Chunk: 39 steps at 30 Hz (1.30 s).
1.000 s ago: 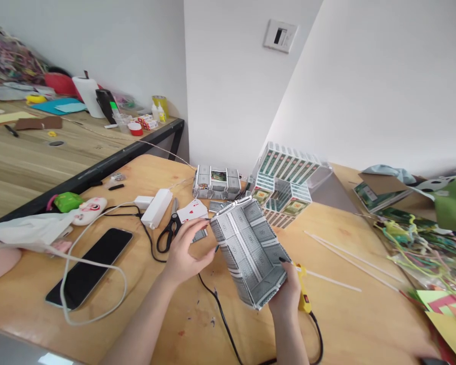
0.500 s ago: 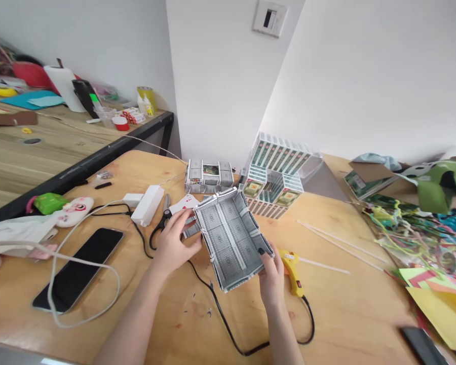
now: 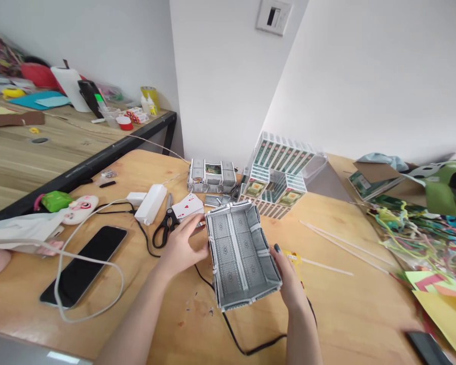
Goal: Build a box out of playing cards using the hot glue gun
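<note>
An open-topped box made of grey-backed playing cards (image 3: 240, 253) is held up over the table, its inside tilted toward me. My left hand (image 3: 184, 248) grips its left wall, thumb and fingers closed at the edge. On the right wall rests my right hand (image 3: 289, 276), its fingers partly hidden behind the box. A yellow glue gun (image 3: 293, 257) lies behind my right hand, mostly covered by it. Left of the box are loose playing cards (image 3: 188, 207) and black-handled scissors (image 3: 167, 223). Further back sits another grey card-built piece (image 3: 212, 176).
Stacked green-and-white card packs (image 3: 277, 175) stand behind the box. A white power adapter (image 3: 151, 204), a phone (image 3: 84, 266) and looping cables lie at left. Glue sticks (image 3: 327, 266) lie at right, near coloured paper (image 3: 444, 314) and tangled cords (image 3: 410, 228). A second table (image 3: 61, 147) is back left.
The box has turned more upright in view and come slightly lower and to the right. My right hand has shifted from the near corner up along the right wall.
</note>
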Available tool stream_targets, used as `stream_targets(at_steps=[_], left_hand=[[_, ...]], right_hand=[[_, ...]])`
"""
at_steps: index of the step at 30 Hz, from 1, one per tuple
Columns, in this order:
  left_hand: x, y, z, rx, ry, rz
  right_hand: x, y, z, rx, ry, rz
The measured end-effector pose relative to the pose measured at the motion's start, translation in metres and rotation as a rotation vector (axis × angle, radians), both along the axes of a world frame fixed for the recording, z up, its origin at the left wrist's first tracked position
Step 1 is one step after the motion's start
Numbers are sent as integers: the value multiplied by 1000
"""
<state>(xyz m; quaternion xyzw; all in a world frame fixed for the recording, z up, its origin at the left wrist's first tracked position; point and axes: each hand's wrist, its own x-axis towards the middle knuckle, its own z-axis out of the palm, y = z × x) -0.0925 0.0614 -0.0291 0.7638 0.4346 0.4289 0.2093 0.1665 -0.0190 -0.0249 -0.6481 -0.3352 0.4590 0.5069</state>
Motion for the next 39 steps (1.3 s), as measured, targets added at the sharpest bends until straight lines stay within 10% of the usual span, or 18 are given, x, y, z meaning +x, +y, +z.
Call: stream_targets(at_steps=[16, 22, 29, 35, 39], left_hand=[[2, -6, 17, -234, -524, -184], [13, -1, 17, -575, -702, -19], [18, -5, 23, -467, -773, 153], [40, -18, 33, -368, -846, 279], [50, -32, 39, -349, -745, 260]], right_hand=[[-51, 10, -1, 39, -64, 15], [-68, 8, -11, 149, -79, 8], [-70, 3, 3, 445, -469, -166], [-97, 9, 46, 535, -507, 395], [-109, 21, 59, 446, -286, 509]])
